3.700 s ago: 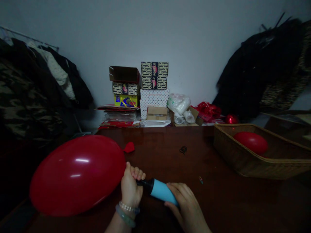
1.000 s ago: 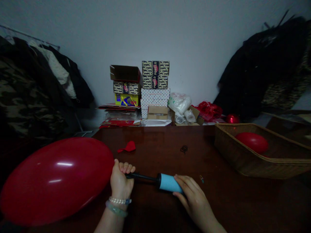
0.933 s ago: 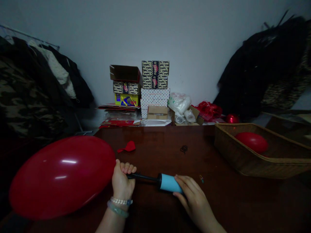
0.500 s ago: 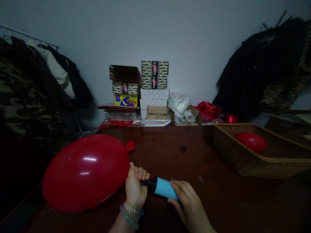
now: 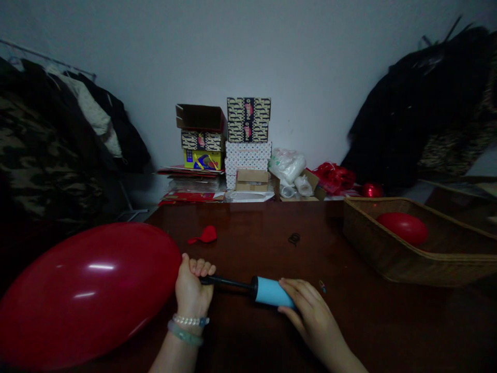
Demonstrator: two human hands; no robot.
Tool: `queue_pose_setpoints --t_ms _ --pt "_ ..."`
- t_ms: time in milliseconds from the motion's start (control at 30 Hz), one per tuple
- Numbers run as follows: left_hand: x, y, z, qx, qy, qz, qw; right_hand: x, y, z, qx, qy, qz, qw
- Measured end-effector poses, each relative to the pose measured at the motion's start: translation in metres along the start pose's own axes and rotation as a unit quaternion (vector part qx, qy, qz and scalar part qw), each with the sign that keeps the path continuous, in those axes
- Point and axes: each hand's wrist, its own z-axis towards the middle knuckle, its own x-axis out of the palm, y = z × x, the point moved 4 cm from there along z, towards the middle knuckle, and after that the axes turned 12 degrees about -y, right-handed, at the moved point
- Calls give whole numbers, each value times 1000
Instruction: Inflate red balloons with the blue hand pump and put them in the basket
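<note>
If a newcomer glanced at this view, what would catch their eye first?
Most likely the large red balloon at lower left, ending at the left hand. Next, perhaps, the light-blue pump gripped by the right hand near the lower middle, its black shaft reaching to the left hand. Then comes a smaller red balloon inside the wicker basket at right.

On my left the big balloon blocks the way, right up to my left hand. The pump bars the middle, reaching across to my right hand. Beyond it, I could slip a hand over the table between the limp balloon and the black bands, or pass between my right hand and the basket, whose wall stands up; boxes rise behind.
</note>
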Motion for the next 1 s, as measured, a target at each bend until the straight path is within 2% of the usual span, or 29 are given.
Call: queue_pose_setpoints --t_ms 233,600,800,1000 --pt "-4 7 -7 -9 21 -1 1000 -2 9 -6 -6 -22 -15 1000" --pt "-14 43 -26 -58 45 28 997 9 40 -6 0 -32 -10 999" --pt "-12 39 -22 -47 42 33 997 12 37 -4 5 -12 3 1000" --pt "-7 22 -11 -25 34 21 999 10 15 -8 10 3 -5 1000"
